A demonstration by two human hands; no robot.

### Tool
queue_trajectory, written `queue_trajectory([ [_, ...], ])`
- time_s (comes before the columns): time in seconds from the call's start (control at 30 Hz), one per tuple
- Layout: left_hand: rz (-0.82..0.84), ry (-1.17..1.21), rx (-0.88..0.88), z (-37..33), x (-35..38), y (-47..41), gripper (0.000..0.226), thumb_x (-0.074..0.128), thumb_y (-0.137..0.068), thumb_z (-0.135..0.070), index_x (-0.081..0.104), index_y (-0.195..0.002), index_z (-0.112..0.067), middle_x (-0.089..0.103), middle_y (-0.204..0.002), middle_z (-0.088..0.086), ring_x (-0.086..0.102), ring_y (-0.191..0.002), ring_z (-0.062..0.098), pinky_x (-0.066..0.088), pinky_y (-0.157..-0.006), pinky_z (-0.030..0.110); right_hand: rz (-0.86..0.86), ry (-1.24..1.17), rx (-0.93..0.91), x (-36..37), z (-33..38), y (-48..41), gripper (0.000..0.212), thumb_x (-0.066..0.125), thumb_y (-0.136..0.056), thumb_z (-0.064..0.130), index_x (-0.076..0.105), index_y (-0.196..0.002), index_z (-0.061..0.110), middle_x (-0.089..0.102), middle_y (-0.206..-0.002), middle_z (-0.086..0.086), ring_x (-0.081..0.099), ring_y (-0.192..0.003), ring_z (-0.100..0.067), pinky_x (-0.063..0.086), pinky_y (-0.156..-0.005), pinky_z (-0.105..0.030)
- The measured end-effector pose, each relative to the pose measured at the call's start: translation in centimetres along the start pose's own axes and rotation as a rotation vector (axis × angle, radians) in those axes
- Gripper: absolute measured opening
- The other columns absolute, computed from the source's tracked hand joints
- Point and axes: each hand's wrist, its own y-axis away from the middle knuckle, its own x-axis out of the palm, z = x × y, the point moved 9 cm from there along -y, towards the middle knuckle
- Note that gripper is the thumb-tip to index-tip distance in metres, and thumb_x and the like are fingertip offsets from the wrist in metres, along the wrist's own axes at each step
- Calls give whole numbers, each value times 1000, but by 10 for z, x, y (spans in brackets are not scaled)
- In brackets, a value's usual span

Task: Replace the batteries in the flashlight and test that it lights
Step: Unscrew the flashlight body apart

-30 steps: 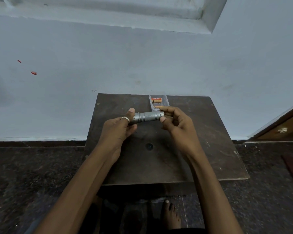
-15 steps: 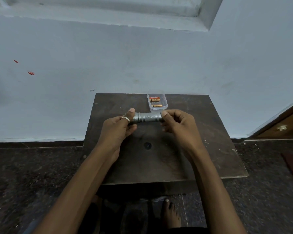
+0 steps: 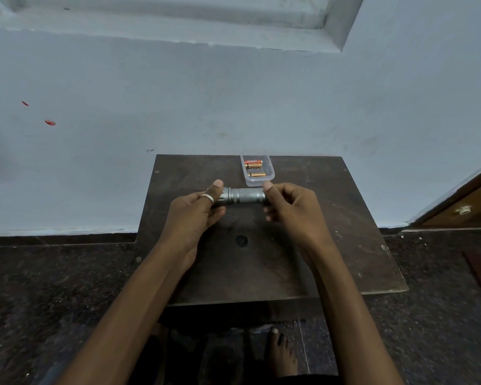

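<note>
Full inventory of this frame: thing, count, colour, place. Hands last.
flashlight: 1, grey metal, held level above the table, between both hands
batteries: 2 visible, orange and black, lying in the container
container: 1, clear plastic, far middle of the table, just behind the flashlight
table: 1, dark brown, against the wall
wall: 1, pale blue with red marks at left, behind the table
floor: dark speckled stone, around the table
ring: 1, silver, on a left-hand finger
foot: 1, bare, on the floor below the table
left hand: 1, gripping the flashlight's left end
right hand: 1, gripping the flashlight's right end
</note>
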Motion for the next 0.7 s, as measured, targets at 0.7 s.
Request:
queue_trajectory([
  [0.7,-31,44,-16,-3,-4,1,21,76,-85,-34,82,-68,-21,77,-76,-4,72,-77,6,57,-70,18,52,-93,-53,-1,8,-1,16,65,-95,5,73,-107,10,74,-90,-2,65,-77,0,56,-76,-18],
])
